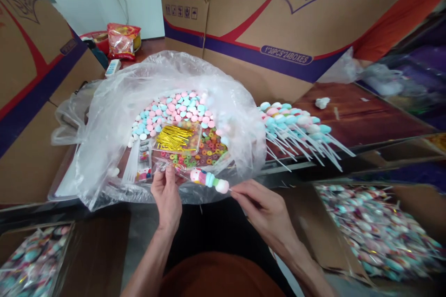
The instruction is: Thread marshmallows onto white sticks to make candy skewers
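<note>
A candy stick (pixel 209 180) with pink, white, blue and green pieces lies slantwise between my hands. My right hand (pixel 264 209) pinches its thin white stick at the lower end. My left hand (pixel 168 194) is closed, thumb against fingers, on a clear plastic wrapper (pixel 180 171) at the candy's other end. Just beyond are a clear box of gold twist ties (pixel 175 138) and loose coloured candy rings (pixel 213 148). Behind them, pastel pink, blue and white candies (pixel 173 107) spread over a large clear plastic bag (pixel 120 94).
Several finished-looking candy sticks (pixel 295 123) are stacked on the table to the right. White sticks (pixel 130 163) lie at left. Open cartons of wrapped candies stand low at left (pixel 33 264) and right (pixel 379 229). Large printed cardboard boxes (pixel 244 62) rise behind.
</note>
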Tool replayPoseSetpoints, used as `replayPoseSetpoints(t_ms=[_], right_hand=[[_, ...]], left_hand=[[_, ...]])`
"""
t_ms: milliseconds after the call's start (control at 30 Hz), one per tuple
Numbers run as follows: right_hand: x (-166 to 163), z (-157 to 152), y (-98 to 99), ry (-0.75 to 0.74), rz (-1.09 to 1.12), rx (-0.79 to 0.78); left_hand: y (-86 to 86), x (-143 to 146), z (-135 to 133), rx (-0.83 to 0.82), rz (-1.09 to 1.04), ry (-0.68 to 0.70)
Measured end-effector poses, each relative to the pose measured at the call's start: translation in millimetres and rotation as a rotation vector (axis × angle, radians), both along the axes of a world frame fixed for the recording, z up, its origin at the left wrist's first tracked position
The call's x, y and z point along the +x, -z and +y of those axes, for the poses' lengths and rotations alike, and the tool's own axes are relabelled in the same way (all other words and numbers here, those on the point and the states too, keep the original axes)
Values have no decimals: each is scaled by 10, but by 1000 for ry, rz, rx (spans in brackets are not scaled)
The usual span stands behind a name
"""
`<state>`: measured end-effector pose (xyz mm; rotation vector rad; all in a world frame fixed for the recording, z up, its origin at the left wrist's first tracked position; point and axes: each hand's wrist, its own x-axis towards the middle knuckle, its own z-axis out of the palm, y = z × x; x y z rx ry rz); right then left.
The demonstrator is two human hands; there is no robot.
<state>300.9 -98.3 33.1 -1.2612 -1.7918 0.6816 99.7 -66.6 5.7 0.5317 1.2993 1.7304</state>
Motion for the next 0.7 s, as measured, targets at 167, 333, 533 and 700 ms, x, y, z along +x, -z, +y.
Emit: replayPoseSetpoints(t_ms=[167,333,533,700], right_hand=[[-35,-27,27,-3,-25,-41],[-86,-46,80,-8,-1,-55],[-198,-102,160,-16,-4,-45],[-260,-107,147,49,71,-114]], left_hand=[[5,8,7,14,-48,-9],[10,5,21,28,-57,-15],[37,23,35,20,-93,-91],[56,42,30,-12,-106,-3]])
